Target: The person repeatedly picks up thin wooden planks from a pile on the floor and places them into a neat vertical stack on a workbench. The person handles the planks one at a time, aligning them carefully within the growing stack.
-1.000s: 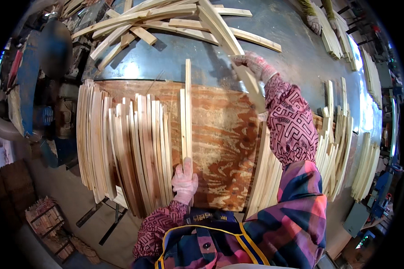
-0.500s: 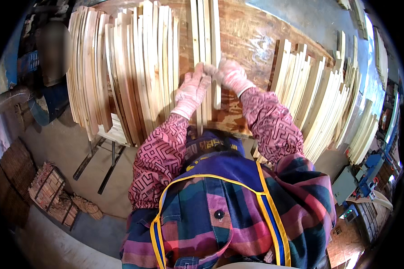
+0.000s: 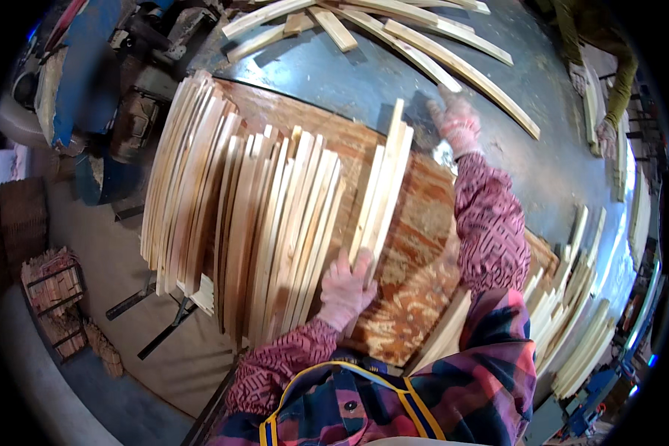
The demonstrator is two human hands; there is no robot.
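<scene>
My left hand (image 3: 346, 293), in a pale pinkish glove, lies over the near part of a few narrow wooden strips (image 3: 383, 193). Its fingers are stretched along the wood. These strips lie side by side on a worn plywood board (image 3: 416, 223). My right hand (image 3: 457, 126), gloved too and a little blurred, reaches out past the board over the grey metal table. Its fingers are apart, close to the near end of a loose wooden strip (image 3: 424, 61); I cannot tell whether they touch it. Both forearms wear pink patterned sleeve covers.
A thick row of wooden strips (image 3: 253, 223) stands left of my left hand. More strips (image 3: 565, 297) lie at the right. Loose strips (image 3: 464, 74) are scattered on the metal table (image 3: 528, 167). At the upper right, a co-worker's hand (image 3: 607, 139) is beside other strips. Machinery (image 3: 137, 111) stands at left.
The view has shifted toward the far table. My right hand has left the strips beside my left hand and reached forward toward the loose strips. My left hand stays on the strips.
</scene>
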